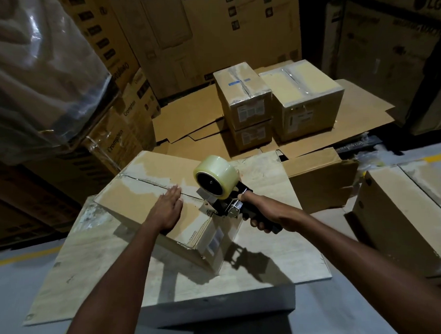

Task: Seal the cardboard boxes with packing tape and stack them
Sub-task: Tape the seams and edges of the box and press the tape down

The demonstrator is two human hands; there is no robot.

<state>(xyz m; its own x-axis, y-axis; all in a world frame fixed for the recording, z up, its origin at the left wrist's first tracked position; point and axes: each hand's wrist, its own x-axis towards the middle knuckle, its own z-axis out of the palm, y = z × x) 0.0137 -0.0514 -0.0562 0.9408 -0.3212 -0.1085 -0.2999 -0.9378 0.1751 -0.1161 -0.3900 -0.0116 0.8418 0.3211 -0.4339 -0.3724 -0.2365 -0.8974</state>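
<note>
A closed cardboard box [142,188] lies on a pale work slab [124,258] in front of me. My left hand [168,207] presses flat on the box top beside the centre seam, fingers straight. My right hand [259,214] grips the black handle of a tape dispenser [225,205] carrying a roll of clear packing tape [216,175]. The dispenser's blade end sits at the near right edge of the box, on the seam line.
Sealed boxes [245,99] stand stacked two high beyond, with another sealed box [303,94] beside them on flattened cardboard [191,120]. An open box [320,181] lies at right, a large box [404,212] at far right. Tall cartons wall the back and left.
</note>
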